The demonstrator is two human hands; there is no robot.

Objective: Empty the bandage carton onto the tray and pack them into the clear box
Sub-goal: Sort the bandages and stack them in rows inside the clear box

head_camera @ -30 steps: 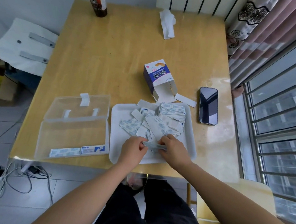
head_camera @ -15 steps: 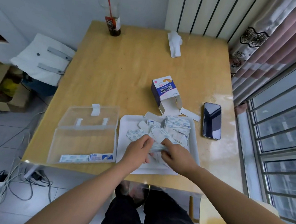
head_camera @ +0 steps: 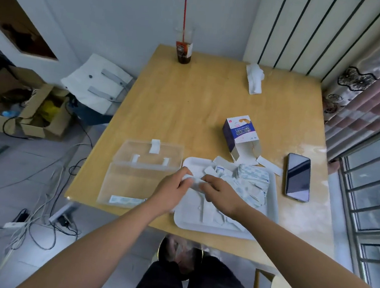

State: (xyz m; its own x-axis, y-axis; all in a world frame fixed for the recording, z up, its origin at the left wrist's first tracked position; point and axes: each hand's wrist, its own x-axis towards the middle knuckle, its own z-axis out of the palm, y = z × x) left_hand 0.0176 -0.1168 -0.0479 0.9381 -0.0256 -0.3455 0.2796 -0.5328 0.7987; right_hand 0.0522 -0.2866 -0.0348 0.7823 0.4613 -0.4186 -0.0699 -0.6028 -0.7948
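Bandage bundle point(head_camera: 193, 182) is pinched betw. left hand point(head_camera: 173, 190) & right hand point(head_camera: 221, 193), fingers curled, over tray point(head_camera: 185, 221). Judged light, slippery; best gripped at ends.

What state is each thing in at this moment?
bandage carton: on its side, end flaps open.
clear box: lid open, few bandages along its near wall.
tray: holds a loose bandage pile.
left hand: pinches a small bandage bundle.
right hand: pinches the same bundle.
phone: face up, screen dark.
cup: upright, little drink left.
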